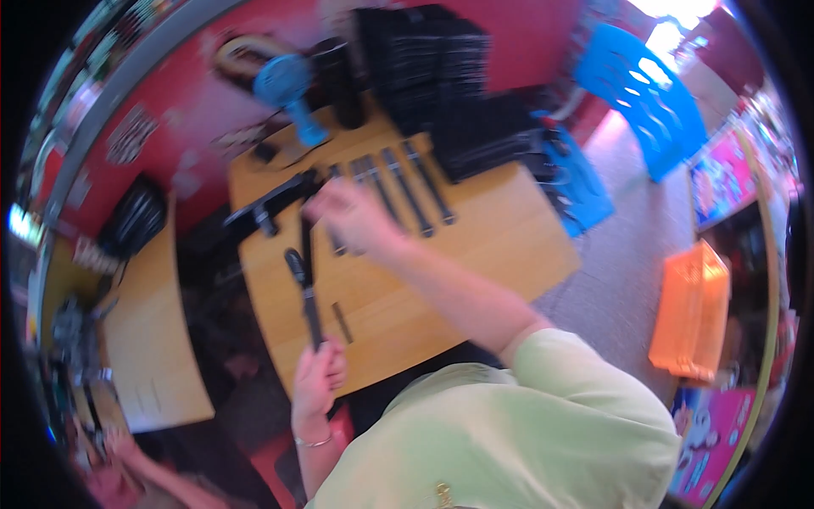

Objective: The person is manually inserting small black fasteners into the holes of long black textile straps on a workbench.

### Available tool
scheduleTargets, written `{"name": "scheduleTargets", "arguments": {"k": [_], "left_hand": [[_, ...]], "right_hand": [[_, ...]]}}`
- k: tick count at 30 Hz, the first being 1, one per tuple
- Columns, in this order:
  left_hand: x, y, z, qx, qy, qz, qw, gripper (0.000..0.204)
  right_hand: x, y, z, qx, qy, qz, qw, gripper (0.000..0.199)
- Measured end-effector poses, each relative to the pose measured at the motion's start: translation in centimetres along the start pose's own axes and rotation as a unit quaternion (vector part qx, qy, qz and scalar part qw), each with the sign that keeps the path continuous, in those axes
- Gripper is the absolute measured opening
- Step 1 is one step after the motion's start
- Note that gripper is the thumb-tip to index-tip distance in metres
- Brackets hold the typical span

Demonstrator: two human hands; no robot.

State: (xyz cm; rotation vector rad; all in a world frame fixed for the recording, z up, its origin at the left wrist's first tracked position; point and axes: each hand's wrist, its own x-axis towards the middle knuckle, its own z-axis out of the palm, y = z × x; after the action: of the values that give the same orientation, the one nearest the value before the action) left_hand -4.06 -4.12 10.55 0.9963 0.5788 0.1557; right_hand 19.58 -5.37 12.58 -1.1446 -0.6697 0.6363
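Note:
My left hand (316,377) is closed around the lower end of a long, thin black strip (312,316). This strip points away from me over the table and has a wider, rounded black far end. My right hand (346,214), blurred by motion, reaches over the far left part of the table with its fingers drawn together. A second dark strip (306,227) runs down from beside those fingers; whether they grip it is hard to see. Just left of them, a black tool with a bar (271,204) sits at the table's left edge. Several black strips (407,191) lie side by side right of my right hand.
A short dark piece (341,322) lies on the wooden table (475,271). Behind stand a blue fan (284,81), a black cylinder (337,85) and black stacks (424,59). Rightward are blue chairs (649,102) and an orange basket (691,314). Another person's hand (123,445) shows lower left.

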Motion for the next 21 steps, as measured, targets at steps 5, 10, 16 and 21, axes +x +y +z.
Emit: {"name": "scheduleTargets", "arguments": {"k": [5,10,16,21], "left_hand": [[-2.6,-0.8,-2.8,-0.029,-0.002,-0.036,0.999,0.011],[-6.0,0.5,-4.0,-0.019,0.02,0.0,1.0,0.011],[-8.6,2.0,-4.8,0.019,0.027,0.046,0.998,0.011],[-10.6,1.0,-7.4,-0.032,0.079,-0.016,0.996,0.013]], "right_hand": [[5.7,0.5,-1.6,-0.171,0.04,-0.033,0.984,0.016],[6.8,-1.6,3.2,-0.142,0.038,-0.08,0.986,0.016],[6.9,-1.9,7.6,-0.046,0.032,-0.114,0.992,0.017],[10.5,-2.2,4.3,-0.022,0.128,-0.159,0.979,0.018]]}}
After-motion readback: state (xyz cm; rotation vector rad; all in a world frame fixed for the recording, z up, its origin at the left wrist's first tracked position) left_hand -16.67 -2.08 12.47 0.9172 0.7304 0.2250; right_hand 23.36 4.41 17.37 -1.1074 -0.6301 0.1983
